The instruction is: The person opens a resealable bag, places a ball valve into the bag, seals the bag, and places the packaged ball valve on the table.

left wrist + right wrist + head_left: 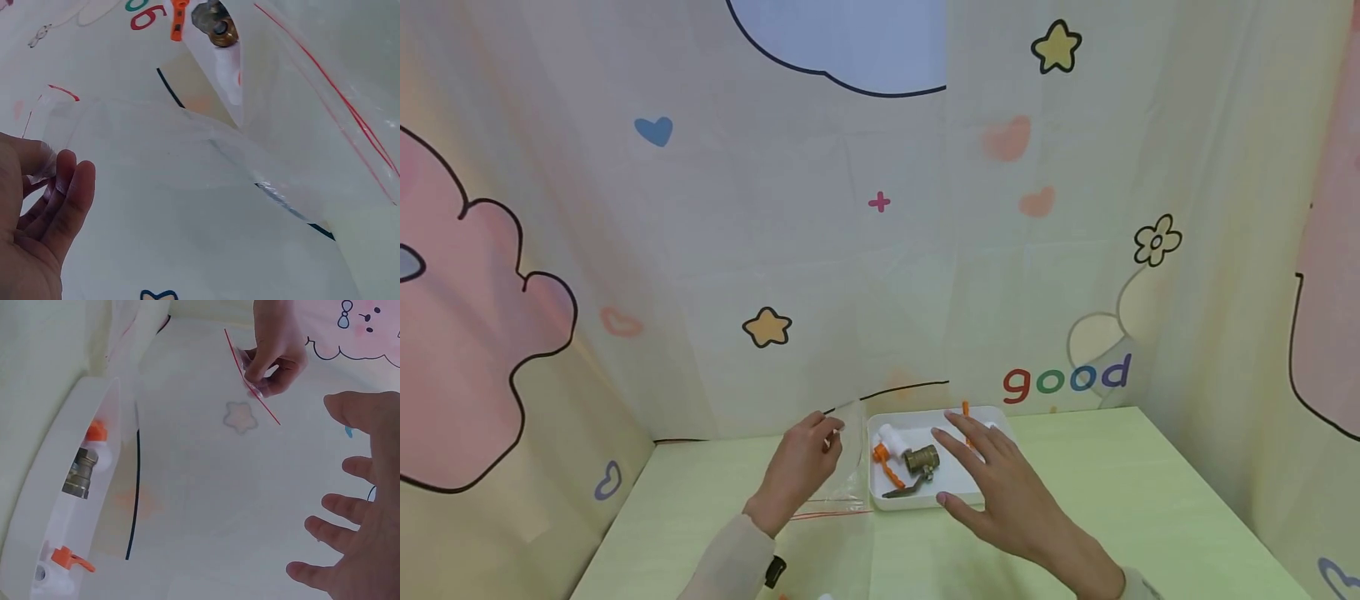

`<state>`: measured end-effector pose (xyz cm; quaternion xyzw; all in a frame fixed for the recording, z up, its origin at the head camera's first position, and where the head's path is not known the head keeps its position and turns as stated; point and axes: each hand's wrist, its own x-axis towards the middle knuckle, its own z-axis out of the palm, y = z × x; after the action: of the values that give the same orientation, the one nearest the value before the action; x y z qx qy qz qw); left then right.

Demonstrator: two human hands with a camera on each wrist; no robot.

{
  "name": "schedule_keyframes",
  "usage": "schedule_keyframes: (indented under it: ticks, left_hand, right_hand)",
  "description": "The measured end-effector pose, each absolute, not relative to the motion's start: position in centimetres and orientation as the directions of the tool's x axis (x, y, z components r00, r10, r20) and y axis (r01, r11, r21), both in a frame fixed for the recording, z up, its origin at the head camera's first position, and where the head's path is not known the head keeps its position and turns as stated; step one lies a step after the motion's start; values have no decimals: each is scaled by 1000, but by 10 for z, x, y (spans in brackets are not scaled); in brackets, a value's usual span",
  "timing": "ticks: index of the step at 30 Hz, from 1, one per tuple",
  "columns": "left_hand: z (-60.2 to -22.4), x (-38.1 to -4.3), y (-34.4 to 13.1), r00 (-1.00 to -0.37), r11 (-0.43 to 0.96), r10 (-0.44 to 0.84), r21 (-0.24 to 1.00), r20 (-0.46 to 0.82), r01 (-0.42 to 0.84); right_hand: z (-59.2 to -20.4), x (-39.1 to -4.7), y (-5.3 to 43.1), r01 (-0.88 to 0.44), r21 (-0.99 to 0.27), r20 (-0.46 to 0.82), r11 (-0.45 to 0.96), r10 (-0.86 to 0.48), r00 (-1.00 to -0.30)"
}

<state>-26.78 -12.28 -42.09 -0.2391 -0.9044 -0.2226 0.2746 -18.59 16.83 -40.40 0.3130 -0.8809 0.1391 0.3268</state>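
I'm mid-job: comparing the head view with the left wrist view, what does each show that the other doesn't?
Only the head view: the right hand, open, and the left sleeve.
Only the left wrist view: the short red line beside the left hand.
Both: the left hand pinching the clear plastic bag, the brass valve and the white tray.
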Motion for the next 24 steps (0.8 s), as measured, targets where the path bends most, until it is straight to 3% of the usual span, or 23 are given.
schedule_keyframes:
  ticks: [14,24]
  left_hand:
    - [-385,-235,-81,-567,694,221,280,793,663]
    - [-380,-220,-61,-500,617,171,303,849,727]
  right_hand:
    - [-373,-185,148,-692,-102,740,715,-411,-533]
    - [-368,-182,139,-684,-335,685,648,-331,-649]
